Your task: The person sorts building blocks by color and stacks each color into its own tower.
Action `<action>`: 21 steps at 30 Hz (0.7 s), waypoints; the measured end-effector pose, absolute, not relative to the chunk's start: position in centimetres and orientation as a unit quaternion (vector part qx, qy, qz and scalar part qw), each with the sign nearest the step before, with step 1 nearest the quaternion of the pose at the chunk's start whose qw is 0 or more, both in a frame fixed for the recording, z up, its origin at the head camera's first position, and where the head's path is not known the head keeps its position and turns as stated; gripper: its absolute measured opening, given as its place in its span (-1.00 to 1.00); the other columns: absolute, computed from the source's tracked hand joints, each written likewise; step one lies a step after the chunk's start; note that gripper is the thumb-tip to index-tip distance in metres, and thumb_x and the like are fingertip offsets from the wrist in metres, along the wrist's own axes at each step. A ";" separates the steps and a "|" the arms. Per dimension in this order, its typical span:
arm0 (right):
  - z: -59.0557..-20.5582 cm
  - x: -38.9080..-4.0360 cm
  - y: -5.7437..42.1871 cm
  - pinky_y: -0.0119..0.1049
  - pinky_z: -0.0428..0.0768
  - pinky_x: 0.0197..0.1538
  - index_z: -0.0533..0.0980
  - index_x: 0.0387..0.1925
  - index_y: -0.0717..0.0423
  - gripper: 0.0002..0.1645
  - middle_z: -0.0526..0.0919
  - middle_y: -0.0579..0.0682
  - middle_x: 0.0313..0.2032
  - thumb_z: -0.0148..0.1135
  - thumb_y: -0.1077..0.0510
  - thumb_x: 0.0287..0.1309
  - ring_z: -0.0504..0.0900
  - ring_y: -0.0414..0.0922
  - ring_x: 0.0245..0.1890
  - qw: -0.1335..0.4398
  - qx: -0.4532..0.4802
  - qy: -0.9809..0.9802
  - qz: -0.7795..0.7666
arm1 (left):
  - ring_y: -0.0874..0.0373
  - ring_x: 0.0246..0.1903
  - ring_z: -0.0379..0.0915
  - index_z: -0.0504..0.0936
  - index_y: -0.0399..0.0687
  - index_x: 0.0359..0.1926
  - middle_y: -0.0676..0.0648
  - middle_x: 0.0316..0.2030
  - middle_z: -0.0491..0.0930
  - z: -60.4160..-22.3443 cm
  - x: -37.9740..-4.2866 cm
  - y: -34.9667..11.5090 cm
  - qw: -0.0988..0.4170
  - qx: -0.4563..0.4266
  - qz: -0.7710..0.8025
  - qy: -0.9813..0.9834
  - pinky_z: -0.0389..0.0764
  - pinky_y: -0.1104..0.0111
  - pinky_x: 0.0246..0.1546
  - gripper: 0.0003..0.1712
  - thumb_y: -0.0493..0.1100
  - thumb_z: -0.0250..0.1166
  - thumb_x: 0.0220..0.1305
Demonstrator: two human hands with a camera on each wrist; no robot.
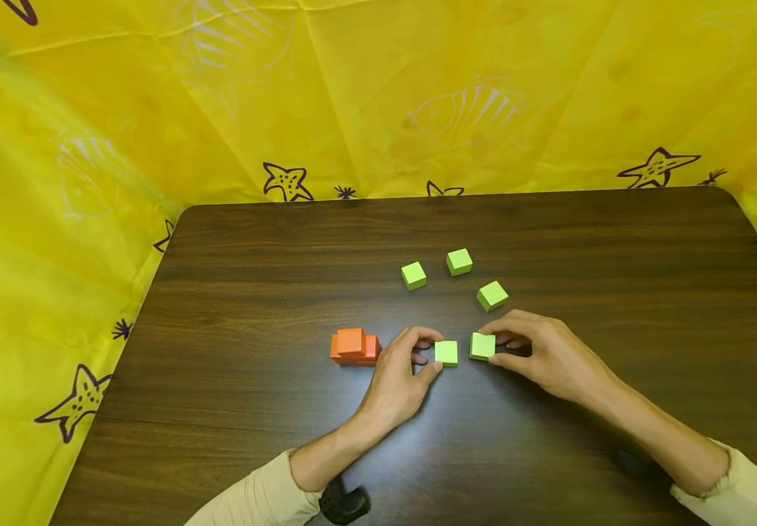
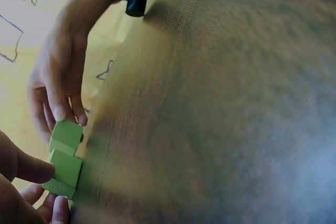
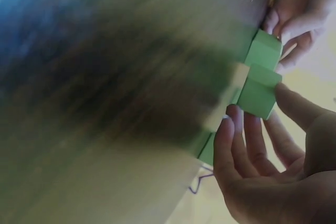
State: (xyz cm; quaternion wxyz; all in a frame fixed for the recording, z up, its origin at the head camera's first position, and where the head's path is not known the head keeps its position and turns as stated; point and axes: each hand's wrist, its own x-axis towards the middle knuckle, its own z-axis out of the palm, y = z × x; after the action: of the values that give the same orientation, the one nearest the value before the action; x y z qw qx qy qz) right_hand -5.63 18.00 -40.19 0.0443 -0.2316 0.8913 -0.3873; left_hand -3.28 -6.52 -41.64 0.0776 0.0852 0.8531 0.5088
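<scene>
My left hand (image 1: 397, 376) pinches a light green cube (image 1: 446, 353) between thumb and fingers, near the middle of the table. Just right of it, my right hand (image 1: 546, 354) pinches a second green cube (image 1: 482, 346) the same way. A narrow gap parts the two cubes in the head view. In the left wrist view the left hand's cube (image 2: 65, 167) overlaps the right hand's cube (image 2: 66, 136). The right wrist view shows the right thumb and fingers around their cube (image 3: 260, 90). Orange blocks (image 1: 352, 345) sit stacked beside the left hand's knuckles, partly hidden by it.
Beyond the hands lie three more green cubes: one at left (image 1: 413, 276), another at the back (image 1: 459, 262), and a third (image 1: 492, 295) near the right fingers. The dark wooden table (image 1: 253, 270) ends at a yellow patterned cloth (image 1: 365, 95) behind and at both sides.
</scene>
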 end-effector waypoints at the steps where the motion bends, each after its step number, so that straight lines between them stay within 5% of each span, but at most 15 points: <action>1: -40.2 -5.6 17.9 -0.31 0.67 -0.18 0.65 -0.02 -0.04 -0.55 0.66 -0.22 -0.17 0.53 0.27 0.01 0.67 -0.25 -0.25 0.046 -0.232 0.892 -0.386 | 0.14 -0.17 0.56 0.62 0.03 0.02 -0.01 -0.08 0.57 -41.6 -3.3 -6.5 0.078 0.085 0.509 0.853 0.58 0.35 -0.07 -0.59 -0.40 0.40 0.18; 21: -40.1 -5.3 16.7 -0.34 0.67 -0.18 0.65 -0.07 -0.01 -0.58 0.67 -0.17 -0.16 0.54 0.28 -0.01 0.67 -0.23 -0.25 0.079 -0.231 0.882 -0.403 | 0.13 -0.19 0.58 0.59 0.03 0.01 -0.05 -0.07 0.59 -41.5 -3.4 -6.6 0.079 0.081 0.509 0.853 0.59 0.34 -0.08 -0.59 -0.38 0.41 0.17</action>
State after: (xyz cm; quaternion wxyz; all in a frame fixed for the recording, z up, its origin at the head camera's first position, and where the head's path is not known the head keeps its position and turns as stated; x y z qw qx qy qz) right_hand -5.28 16.72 -40.10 0.0792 -0.2315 0.8821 -0.4026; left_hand -3.36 -6.59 -41.49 0.0791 0.0814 0.8531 0.5092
